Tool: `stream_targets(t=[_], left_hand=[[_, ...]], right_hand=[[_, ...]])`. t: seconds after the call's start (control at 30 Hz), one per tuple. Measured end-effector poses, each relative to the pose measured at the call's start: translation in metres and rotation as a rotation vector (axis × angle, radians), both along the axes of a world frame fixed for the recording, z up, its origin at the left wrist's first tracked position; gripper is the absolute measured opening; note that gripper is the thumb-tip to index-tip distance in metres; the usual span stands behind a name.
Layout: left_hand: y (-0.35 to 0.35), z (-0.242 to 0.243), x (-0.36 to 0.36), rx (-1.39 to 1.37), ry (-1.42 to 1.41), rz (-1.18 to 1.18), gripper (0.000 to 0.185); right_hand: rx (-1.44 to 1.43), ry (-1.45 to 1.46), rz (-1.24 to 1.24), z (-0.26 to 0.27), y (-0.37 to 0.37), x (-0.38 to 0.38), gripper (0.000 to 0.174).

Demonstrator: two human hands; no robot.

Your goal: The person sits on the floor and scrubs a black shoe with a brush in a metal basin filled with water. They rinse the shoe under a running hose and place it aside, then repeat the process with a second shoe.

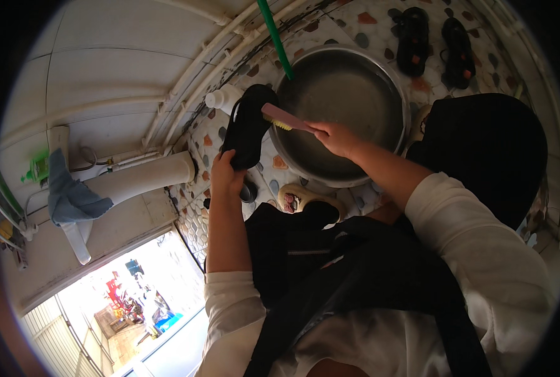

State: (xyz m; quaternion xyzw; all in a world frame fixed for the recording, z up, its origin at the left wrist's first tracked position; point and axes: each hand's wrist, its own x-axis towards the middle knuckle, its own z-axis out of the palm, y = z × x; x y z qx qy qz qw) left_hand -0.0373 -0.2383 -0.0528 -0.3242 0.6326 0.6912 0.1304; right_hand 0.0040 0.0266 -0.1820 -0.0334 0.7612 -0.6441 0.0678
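Note:
My left hand (228,172) grips one end of a black sandal (249,125), held up beside the rim of a round metal basin (404,118). My right hand (334,136) is closed around the handle of a pink scrub brush (287,116). The brush's yellowish bristles face down at the sandal's right edge; whether they touch it I cannot tell. Cloudy grey water (341,108) fills the basin under my right forearm. A green hose (276,37) runs down into the basin at its far left.
Behind the sandal lies a white bottle (221,99). Two black sandals (412,42) rest on the pebble-patterned floor at the far right. Pipes (199,56) run along the left wall, near a pedestal (143,176) and a blue cloth (75,193). A doorway (134,292) opens at lower left.

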Motion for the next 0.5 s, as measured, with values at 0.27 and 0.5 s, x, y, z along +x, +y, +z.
stream_targets(t=[0.27, 0.5], left_hand=[[0.032, 0.016, 0.014, -0.145, 0.119, -0.168, 0.045], [0.014, 0.016, 0.01, -0.48, 0.241, -0.307, 0.046]], right_hand=[[0.319, -0.157, -0.064, -0.002, 0.028, -0.01, 0.031], [0.13, -0.109, 0.246, 0.021, 0.006, 0.013, 0.032]])
